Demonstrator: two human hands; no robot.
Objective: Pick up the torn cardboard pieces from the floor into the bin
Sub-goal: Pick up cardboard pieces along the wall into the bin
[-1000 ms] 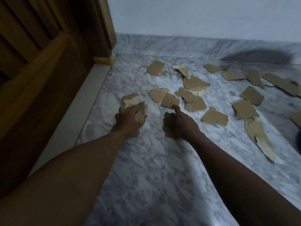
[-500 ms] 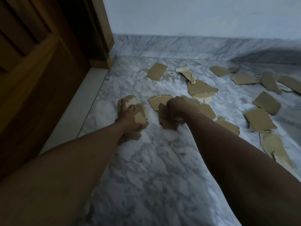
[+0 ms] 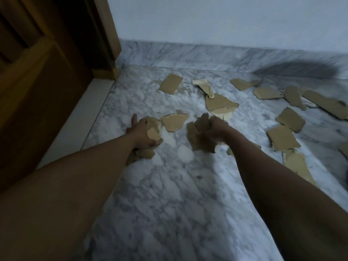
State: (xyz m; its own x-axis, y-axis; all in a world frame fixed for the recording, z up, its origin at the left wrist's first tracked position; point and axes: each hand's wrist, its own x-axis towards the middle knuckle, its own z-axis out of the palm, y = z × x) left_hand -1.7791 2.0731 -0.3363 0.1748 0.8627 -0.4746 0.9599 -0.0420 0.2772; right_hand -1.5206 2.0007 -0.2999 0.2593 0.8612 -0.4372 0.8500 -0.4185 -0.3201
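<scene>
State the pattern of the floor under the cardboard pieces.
The floor is white marble with grey veining; head view.

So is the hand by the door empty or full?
Full: the left hand grips a bunch of cardboard pieces, sticking out above and below it.

Two bare forearms, bare wrists, bare left grip [image 3: 141,133], bare right grip [image 3: 214,129], skin uncovered throughout

You work from one view: a wide-angle camera worn on your head. It faces forward and down at the marble floor [image 3: 169,213] from close range. Your left hand [image 3: 143,132] and right hand [image 3: 212,129] sit mid-frame. The wooden door [image 3: 37,110] borders the left edge and the wall [image 3: 226,19] the top.
</scene>
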